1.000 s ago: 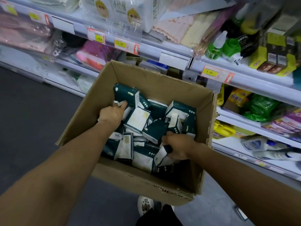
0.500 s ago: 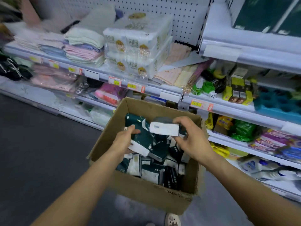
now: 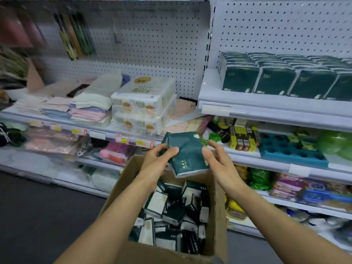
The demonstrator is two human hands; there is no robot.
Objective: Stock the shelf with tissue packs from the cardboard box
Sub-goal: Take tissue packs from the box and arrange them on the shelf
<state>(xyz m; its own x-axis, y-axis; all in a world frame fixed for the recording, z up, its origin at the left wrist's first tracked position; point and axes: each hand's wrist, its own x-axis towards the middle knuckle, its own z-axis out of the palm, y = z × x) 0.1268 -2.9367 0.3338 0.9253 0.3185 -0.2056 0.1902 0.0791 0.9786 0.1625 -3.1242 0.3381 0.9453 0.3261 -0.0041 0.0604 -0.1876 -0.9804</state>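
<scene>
On the left shelf [image 3: 57,121]: folded towels [image 3: 89,109], then paper packs [image 3: 142,103] stacked two high. Above the box [image 3: 219,216], left hand [image 3: 158,162] gripping a green pack [image 3: 187,153], thumb curled over its near face. Pack tilted, held well clear of the loose packs [image 3: 171,216] heaped in the box. Right hand [image 3: 217,161] just beside the pack's right edge, fingers nearly straight; touching or not, cannot tell. Up right, top shelf [image 3: 266,109] lined with upright green packs, the row [image 3: 285,80].

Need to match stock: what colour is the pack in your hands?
Dark green with a white edge, on the tissue pack; head view.
</scene>
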